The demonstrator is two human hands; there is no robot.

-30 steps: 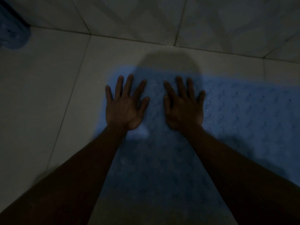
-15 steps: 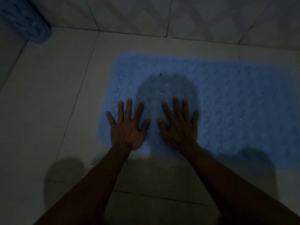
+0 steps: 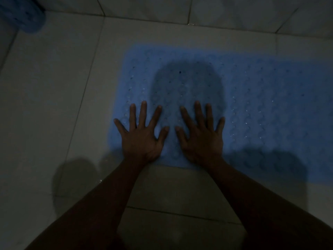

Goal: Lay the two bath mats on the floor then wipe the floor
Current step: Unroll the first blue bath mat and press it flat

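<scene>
A blue bath mat (image 3: 261, 105) with a bumpy, dotted surface lies flat on the pale tiled floor (image 3: 45, 105), reaching past the right edge of view. My left hand (image 3: 142, 139) and my right hand (image 3: 201, 139) press flat on the mat's near left corner, palms down, fingers spread, holding nothing. A second blue mat (image 3: 21, 17), rolled or bunched, sits at the far left corner of the view, mostly cut off. The scene is dim, and my head casts a shadow on the mat.
The tiled wall (image 3: 216, 9) meets the floor just beyond the mat's far edge. Bare floor tiles stretch to the left and in front of the mat, with a few wet glints near my left forearm.
Both hands have slid back over the mat from its far left part to its near edge. The view pulled back, so the mat's whole near left corner now shows.
</scene>
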